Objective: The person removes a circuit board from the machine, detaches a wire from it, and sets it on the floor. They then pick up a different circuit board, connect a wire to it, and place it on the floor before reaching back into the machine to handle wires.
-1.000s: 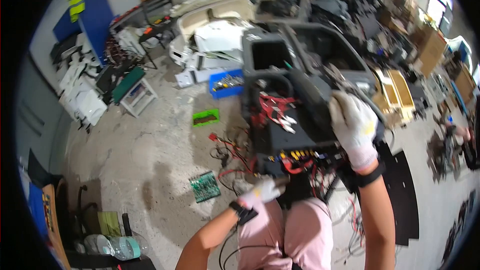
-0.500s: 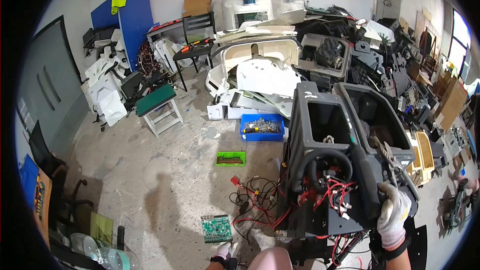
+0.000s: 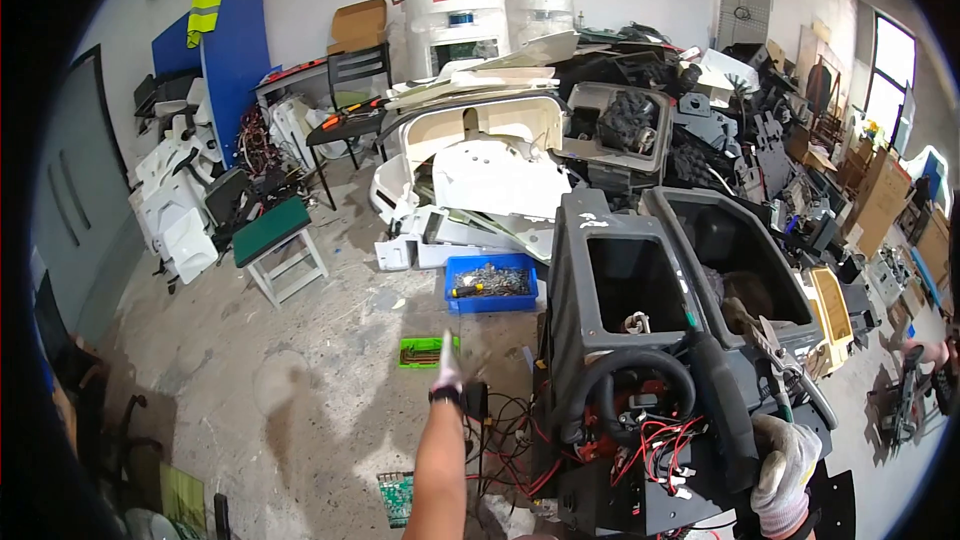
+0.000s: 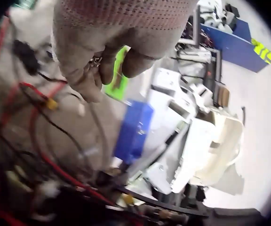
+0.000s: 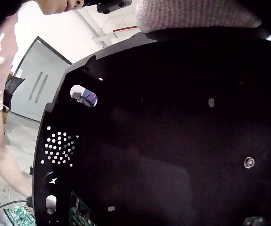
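Observation:
My gloved left hand [image 3: 451, 368] is stretched out beside the green tray [image 3: 415, 352] on the floor. In the left wrist view the curled fingers of the left hand [image 4: 109, 59] pinch small metal pieces [image 4: 95, 61], probably screws. Beyond them are the green tray [image 4: 118, 77] and a blue bin [image 4: 134, 132]. At the right, my gloved right hand [image 3: 786, 465] grips the edge of the large dark machine [image 3: 625, 220], beside its padded black bar [image 3: 725, 410]. The right wrist view shows a black panel [image 5: 149, 141] and the glove cuff, with the right fingers hidden.
Loose red and black wires [image 3: 510, 440] and a green circuit board [image 3: 396, 500] lie near the left arm. A blue bin of small parts [image 3: 491, 285] stands beyond the tray. A green-topped stool [image 3: 272, 232] is at left, with piled white casings [image 3: 490, 175] behind.
My left hand has moved forward and up from the circuit board to the green tray. The right hand stays at the machine's edge, while the head view has shifted.

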`<state>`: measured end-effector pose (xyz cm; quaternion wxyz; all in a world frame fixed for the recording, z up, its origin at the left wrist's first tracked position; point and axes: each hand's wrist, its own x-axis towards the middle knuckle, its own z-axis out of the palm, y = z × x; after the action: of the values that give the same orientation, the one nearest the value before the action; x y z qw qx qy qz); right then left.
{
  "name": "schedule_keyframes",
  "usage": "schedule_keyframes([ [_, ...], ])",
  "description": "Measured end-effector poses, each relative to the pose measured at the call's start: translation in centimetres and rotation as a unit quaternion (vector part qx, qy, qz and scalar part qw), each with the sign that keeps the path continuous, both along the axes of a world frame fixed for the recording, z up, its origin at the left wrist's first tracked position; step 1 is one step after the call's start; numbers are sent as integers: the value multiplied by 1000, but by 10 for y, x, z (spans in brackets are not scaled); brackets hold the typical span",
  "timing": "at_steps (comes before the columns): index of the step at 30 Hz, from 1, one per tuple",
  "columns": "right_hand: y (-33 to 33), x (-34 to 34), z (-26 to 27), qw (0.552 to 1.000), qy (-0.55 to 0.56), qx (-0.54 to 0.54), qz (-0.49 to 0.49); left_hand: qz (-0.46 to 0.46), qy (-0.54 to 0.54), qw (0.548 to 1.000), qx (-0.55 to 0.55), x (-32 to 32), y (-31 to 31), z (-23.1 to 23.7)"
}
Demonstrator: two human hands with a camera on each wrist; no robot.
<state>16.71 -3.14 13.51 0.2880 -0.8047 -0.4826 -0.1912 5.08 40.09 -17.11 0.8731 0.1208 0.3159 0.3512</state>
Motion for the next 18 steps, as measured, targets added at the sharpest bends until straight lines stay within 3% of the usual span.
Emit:
schedule_keyframes([
  [1,1,0,0,1000,-4,1,-5,-22,-29,998,50,13,9,15],
  [2,2,-1,0,1000,-10,3,-8,-55,-30,994,88,22,27,-1],
  [4,2,-1,2,1000,-11,-4,-11,18,0,998,60,36,15,2],
  [5,0,2,2,1000,-9,-5,6,11,-1,998,57,44,17,-18],
  [7,-1,4,-1,1000,3,-13,19,186,226,956,-2,43,17,-70],
  [11,-3,5,4,998,-36,-12,51,60,219,974,-3,1,-29,-105],
  [14,-8,7,0,997,-50,-7,61,3,250,958,141,-43,-34,-153],
  [16,-9,10,-2,995,-66,4,70,-45,298,908,290,-68,-24,-176],
  [18,-9,7,5,997,-26,-4,77,-50,296,895,329,-84,-18,-178],
])
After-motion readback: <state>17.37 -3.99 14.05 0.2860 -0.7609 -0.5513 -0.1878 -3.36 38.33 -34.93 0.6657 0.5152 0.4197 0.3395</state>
